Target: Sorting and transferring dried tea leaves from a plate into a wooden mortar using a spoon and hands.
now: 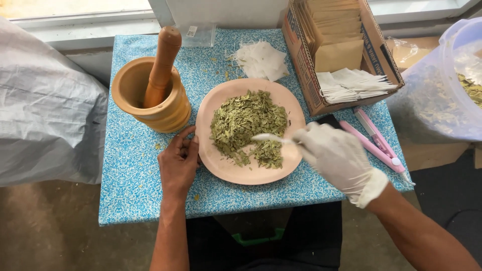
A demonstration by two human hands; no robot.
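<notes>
A peach-coloured plate (236,170) sits in the middle of the blue speckled table, heaped with dried green leaves (246,120). My bare left hand (178,163) rests on the table with its fingertips against the plate's left rim. My right hand (336,155), in a white glove, holds a small white spoon (268,137) whose tip lies in the leaves near the plate's lower right, where a smaller clump of leaves sits apart from the main heap.
A wooden mortar (150,98) with a pestle (161,62) stands left of the plate. Small white filter bags (261,60) lie behind it. A cardboard box (346,55) of brown envelopes and white bags stands at the right, a pink hand sealer (376,143) before it. A bag of leaves (447,95) bulges at far right.
</notes>
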